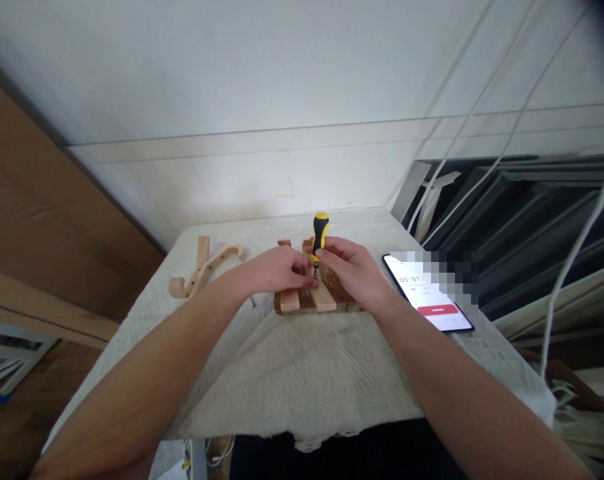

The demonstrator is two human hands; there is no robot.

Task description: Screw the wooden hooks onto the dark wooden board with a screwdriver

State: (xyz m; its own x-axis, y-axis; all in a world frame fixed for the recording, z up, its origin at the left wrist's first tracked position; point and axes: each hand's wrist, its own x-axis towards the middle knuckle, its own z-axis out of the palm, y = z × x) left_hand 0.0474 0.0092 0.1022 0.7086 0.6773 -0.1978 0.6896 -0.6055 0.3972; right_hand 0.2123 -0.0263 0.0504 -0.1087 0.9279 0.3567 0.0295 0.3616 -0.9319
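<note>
Currently: right hand point(353, 272) fingers closed round screwdriver point(321, 230), held upright, tip on slatted wood block point(327, 301) mid-tabletop point(292, 373). Left hand point(277, 270) fingers pinched together at the tip, touching the block. Phone point(435, 303) right of block, curved wood parts point(205, 270) left.

Screwdriver point(321, 231): tip hidden between the fingertips of the left hand point(277, 269) and right hand point(351, 270); what it bears on cannot be told.
Wooden slats point(324, 301): far ends covered by both hands.
Phone point(439, 308): upper right corner blurred into blocks; timer digits partly lost.
Small dark item point(253, 302): beside the left wrist, too small to identify.
Cables point(482, 100): cut off by the top edge.
</note>
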